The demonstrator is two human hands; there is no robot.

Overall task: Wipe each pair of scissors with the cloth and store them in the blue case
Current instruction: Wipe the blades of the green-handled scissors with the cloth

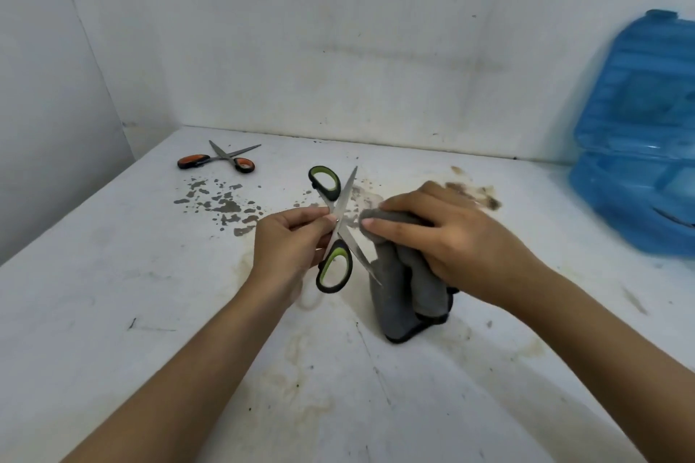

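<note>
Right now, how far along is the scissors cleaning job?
Nothing plainly looks stored yet: the blue case stands open at the right, its contents too blurred to read. In hand: the left hand holds the green scissors spread open, while the right hand presses the grey cloth to a blade. Left: finish this pair, store it, then wipe and store the orange scissors lying at the far left.

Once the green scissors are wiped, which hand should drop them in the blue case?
Left, probably. The left hand already pinches the green scissors at the pivot, while the right hand grips the cloth. The open blue case sits far right, so it must cross over.
</note>
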